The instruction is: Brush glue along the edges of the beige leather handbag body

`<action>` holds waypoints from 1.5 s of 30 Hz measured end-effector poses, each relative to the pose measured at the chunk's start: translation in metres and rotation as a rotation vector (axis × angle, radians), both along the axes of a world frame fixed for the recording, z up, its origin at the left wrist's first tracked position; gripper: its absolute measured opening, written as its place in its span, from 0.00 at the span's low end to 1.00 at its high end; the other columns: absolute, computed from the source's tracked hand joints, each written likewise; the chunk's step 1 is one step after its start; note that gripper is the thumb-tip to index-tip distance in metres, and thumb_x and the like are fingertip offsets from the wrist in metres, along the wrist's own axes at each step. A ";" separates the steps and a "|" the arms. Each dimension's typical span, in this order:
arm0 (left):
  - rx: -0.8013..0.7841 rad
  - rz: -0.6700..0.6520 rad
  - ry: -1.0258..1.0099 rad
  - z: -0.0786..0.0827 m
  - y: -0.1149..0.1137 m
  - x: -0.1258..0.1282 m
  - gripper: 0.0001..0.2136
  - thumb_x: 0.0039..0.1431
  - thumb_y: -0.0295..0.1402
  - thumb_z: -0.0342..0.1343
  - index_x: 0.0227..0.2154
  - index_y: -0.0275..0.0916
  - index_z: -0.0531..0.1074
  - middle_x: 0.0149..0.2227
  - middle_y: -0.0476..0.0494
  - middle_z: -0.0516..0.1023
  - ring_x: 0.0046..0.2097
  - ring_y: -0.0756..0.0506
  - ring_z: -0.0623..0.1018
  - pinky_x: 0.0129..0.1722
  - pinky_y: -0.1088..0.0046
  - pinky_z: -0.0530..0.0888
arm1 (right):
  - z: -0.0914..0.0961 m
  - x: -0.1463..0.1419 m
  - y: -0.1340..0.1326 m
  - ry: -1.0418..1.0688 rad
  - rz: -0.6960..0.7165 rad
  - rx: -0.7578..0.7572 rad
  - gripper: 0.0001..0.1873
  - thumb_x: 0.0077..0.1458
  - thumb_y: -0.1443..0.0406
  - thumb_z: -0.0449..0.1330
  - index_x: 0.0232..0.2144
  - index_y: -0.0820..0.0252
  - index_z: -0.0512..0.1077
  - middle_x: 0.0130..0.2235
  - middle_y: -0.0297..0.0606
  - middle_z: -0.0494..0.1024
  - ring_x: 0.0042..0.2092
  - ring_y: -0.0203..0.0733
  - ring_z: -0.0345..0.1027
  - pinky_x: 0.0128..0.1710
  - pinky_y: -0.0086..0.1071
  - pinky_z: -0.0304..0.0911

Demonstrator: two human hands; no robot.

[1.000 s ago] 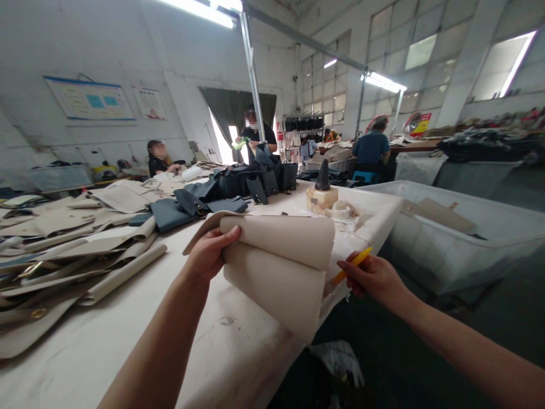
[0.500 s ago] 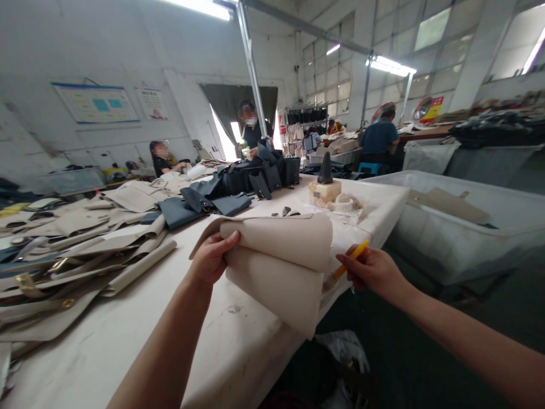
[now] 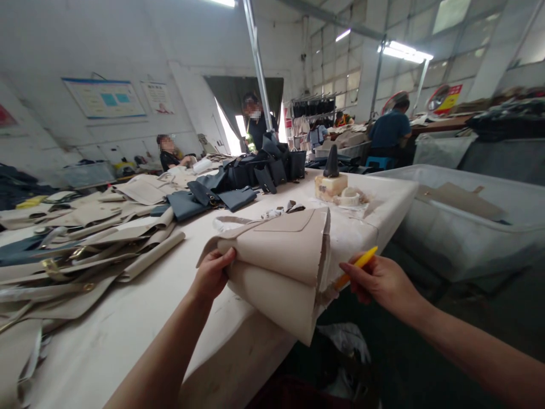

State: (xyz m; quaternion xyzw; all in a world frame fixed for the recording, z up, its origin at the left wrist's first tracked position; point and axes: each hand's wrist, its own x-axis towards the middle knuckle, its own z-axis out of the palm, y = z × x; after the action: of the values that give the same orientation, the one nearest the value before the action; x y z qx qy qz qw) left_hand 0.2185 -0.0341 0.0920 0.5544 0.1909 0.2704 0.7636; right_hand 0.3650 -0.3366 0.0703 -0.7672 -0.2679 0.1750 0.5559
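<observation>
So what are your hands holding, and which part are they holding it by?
The left hand grips a beige bag by its left edge. The right hand pinches a yellow stick around its middle.

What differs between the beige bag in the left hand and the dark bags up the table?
The beige bag is pale and bent over on itself, gripped by the left hand. The dark bags are near-black, stand in a cluster on the table, and no hand touches them. The beige bag is nearest the camera; they are far off. Both look like smooth, leather-like bags.
</observation>
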 end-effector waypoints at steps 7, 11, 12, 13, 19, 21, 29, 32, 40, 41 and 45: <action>-0.045 0.022 0.038 -0.007 -0.005 -0.009 0.23 0.18 0.40 0.77 0.23 0.36 0.80 0.24 0.45 0.79 0.29 0.45 0.77 0.29 0.75 0.74 | -0.007 -0.007 -0.001 -0.067 -0.056 -0.001 0.34 0.45 0.34 0.57 0.16 0.59 0.68 0.15 0.38 0.70 0.16 0.35 0.64 0.16 0.25 0.59; -0.065 0.028 0.027 -0.009 -0.006 -0.009 0.23 0.17 0.39 0.77 0.24 0.38 0.80 0.24 0.46 0.79 0.29 0.46 0.77 0.30 0.75 0.74 | 0.001 0.024 0.005 -0.174 -0.227 0.050 0.36 0.40 0.32 0.57 0.18 0.60 0.69 0.17 0.39 0.72 0.16 0.37 0.65 0.16 0.27 0.62; -0.064 0.024 0.025 -0.010 -0.006 -0.009 0.23 0.17 0.39 0.77 0.25 0.38 0.81 0.24 0.46 0.79 0.29 0.46 0.77 0.29 0.75 0.74 | 0.003 0.032 0.007 -0.183 -0.255 0.063 0.36 0.39 0.32 0.58 0.20 0.60 0.70 0.18 0.39 0.73 0.17 0.37 0.66 0.16 0.27 0.63; -0.062 0.019 0.024 -0.011 -0.006 -0.009 0.23 0.17 0.39 0.77 0.25 0.38 0.81 0.24 0.46 0.79 0.29 0.46 0.77 0.29 0.75 0.74 | 0.004 0.038 0.008 -0.193 -0.276 0.073 0.36 0.40 0.32 0.58 0.22 0.60 0.70 0.19 0.39 0.74 0.17 0.37 0.67 0.16 0.26 0.64; -0.024 -0.014 0.019 -0.017 -0.002 -0.009 0.24 0.22 0.41 0.76 0.28 0.38 0.81 0.27 0.45 0.80 0.32 0.44 0.78 0.31 0.72 0.75 | 0.001 0.057 0.009 -0.216 -0.255 0.062 0.35 0.38 0.33 0.61 0.18 0.60 0.67 0.16 0.39 0.71 0.15 0.37 0.65 0.13 0.27 0.62; -0.020 -0.014 0.022 -0.018 -0.001 -0.009 0.24 0.22 0.41 0.76 0.28 0.38 0.81 0.28 0.44 0.80 0.33 0.43 0.79 0.34 0.72 0.75 | 0.002 0.058 0.008 -0.227 -0.251 0.075 0.35 0.39 0.33 0.60 0.20 0.60 0.68 0.17 0.39 0.73 0.16 0.38 0.66 0.14 0.28 0.64; -0.030 -0.029 0.034 -0.017 -0.002 -0.008 0.24 0.22 0.42 0.76 0.28 0.37 0.80 0.28 0.43 0.80 0.35 0.41 0.79 0.36 0.68 0.76 | -0.001 0.062 0.020 -0.278 -0.247 0.097 0.36 0.37 0.31 0.58 0.21 0.58 0.68 0.17 0.38 0.72 0.17 0.39 0.67 0.16 0.28 0.64; -0.027 -0.033 0.035 -0.018 -0.001 -0.009 0.23 0.23 0.42 0.76 0.27 0.36 0.80 0.28 0.42 0.80 0.34 0.40 0.79 0.35 0.68 0.76 | -0.002 0.067 0.024 -0.286 -0.251 0.109 0.36 0.39 0.31 0.57 0.24 0.59 0.69 0.20 0.38 0.75 0.20 0.40 0.70 0.19 0.29 0.67; -0.039 -0.075 -0.007 -0.022 0.002 -0.010 0.22 0.29 0.40 0.74 0.31 0.37 0.80 0.29 0.41 0.81 0.35 0.39 0.80 0.34 0.67 0.76 | 0.009 0.059 0.020 -0.191 -0.177 0.011 0.32 0.39 0.35 0.61 0.16 0.58 0.67 0.15 0.38 0.71 0.16 0.38 0.65 0.16 0.28 0.62; -0.043 -0.074 -0.012 -0.022 0.002 -0.009 0.22 0.29 0.39 0.74 0.32 0.37 0.80 0.29 0.41 0.81 0.35 0.39 0.80 0.34 0.67 0.76 | 0.010 0.055 0.017 -0.171 -0.168 -0.001 0.32 0.39 0.35 0.61 0.16 0.59 0.67 0.16 0.39 0.71 0.16 0.38 0.65 0.16 0.28 0.63; -0.062 -0.064 -0.022 -0.023 0.002 -0.009 0.22 0.28 0.38 0.75 0.31 0.37 0.80 0.29 0.42 0.81 0.33 0.41 0.79 0.34 0.69 0.75 | 0.009 0.031 0.004 -0.088 -0.117 -0.042 0.34 0.39 0.34 0.59 0.16 0.60 0.69 0.17 0.41 0.73 0.17 0.38 0.65 0.16 0.28 0.62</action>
State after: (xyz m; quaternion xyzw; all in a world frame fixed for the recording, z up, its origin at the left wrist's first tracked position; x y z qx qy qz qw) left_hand 0.2094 -0.0320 0.0694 0.5333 0.1730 0.2456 0.7908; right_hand 0.3962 -0.3325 0.0794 -0.7999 -0.2430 0.1139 0.5367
